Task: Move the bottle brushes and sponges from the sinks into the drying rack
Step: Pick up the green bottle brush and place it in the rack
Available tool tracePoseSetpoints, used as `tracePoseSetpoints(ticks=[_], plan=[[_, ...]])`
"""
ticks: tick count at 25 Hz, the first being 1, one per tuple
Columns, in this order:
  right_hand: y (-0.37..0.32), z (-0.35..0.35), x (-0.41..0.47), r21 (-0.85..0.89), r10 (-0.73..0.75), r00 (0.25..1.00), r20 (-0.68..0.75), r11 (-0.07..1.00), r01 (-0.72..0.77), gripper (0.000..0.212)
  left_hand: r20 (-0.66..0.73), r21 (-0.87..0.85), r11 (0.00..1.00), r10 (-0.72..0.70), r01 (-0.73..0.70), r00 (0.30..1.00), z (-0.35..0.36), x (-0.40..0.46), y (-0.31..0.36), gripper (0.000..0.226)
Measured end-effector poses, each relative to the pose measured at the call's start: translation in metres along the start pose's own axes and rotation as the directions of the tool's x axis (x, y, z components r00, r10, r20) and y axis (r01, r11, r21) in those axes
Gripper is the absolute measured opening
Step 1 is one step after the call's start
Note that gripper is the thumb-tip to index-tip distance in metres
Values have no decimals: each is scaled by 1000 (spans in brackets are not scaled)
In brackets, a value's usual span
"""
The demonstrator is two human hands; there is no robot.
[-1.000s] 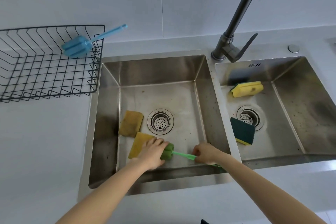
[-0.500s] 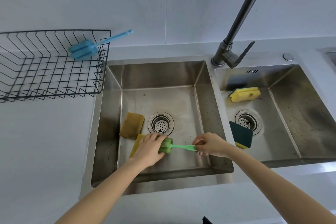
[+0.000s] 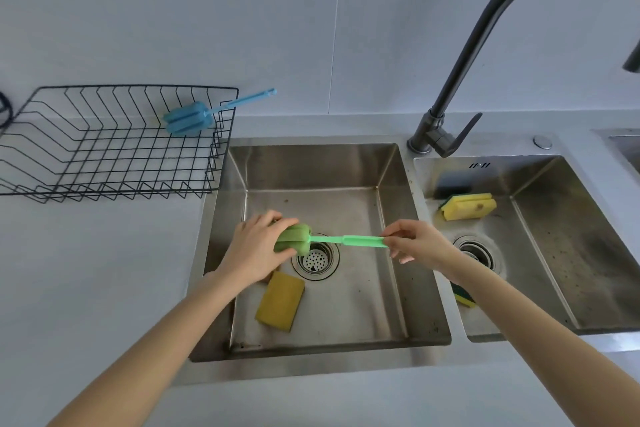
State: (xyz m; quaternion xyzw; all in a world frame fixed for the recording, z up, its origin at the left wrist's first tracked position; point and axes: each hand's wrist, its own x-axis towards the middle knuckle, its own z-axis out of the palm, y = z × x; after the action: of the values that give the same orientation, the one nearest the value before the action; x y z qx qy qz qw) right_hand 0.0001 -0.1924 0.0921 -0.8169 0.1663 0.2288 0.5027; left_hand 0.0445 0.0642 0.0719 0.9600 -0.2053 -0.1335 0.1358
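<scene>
A green bottle brush (image 3: pixel 346 240) is held level above the left sink (image 3: pixel 391 218). My left hand (image 3: pixel 258 248) grips its sponge head and my right hand (image 3: pixel 420 243) pinches the handle's end. Below, a yellow sponge (image 3: pixel 280 300) lies on the left sink floor; a second one is almost hidden under my left hand. In the right sink (image 3: pixel 540 253) a yellow sponge (image 3: pixel 467 206) rests at the back, and a green-and-yellow sponge (image 3: pixel 464 298) peeks from under my right forearm. A blue bottle brush (image 3: pixel 188 118) lies in the black wire drying rack (image 3: pixel 104 149), handle over its rim.
A dark curved faucet (image 3: pixel 446 128) rises between the two sinks at the back. The rack stands on the grey counter (image 3: pixel 86 270) left of the sinks. A white wall closes the back.
Both hands have lifted the green bottle brush off the left sink floor to above the drain. The yellow sponge that my left hand covered is now uncovered.
</scene>
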Motion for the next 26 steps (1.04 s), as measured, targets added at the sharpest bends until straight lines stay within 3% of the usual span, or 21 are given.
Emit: tracePoseSetpoints(ticks=[5,12,21,26], plan=[[-35,-11,0,284,-14,996,-90,958,39,11,-125,-110,994,0,-13,992,-34,-6,-5,55],[-91,-5,13,570,-108,987,-123,806,159,11,-248,-155,988,-53,14,967,-78,-13,-24,43],[-158,27,57,681,-190,978,-84,706,195,18,-366,-165,976,-194,141,910,-122,-1,-83,49],[-194,43,83,651,-190,978,-82,733,197,19,-376,-136,967,-253,217,892,-138,24,-115,49]])
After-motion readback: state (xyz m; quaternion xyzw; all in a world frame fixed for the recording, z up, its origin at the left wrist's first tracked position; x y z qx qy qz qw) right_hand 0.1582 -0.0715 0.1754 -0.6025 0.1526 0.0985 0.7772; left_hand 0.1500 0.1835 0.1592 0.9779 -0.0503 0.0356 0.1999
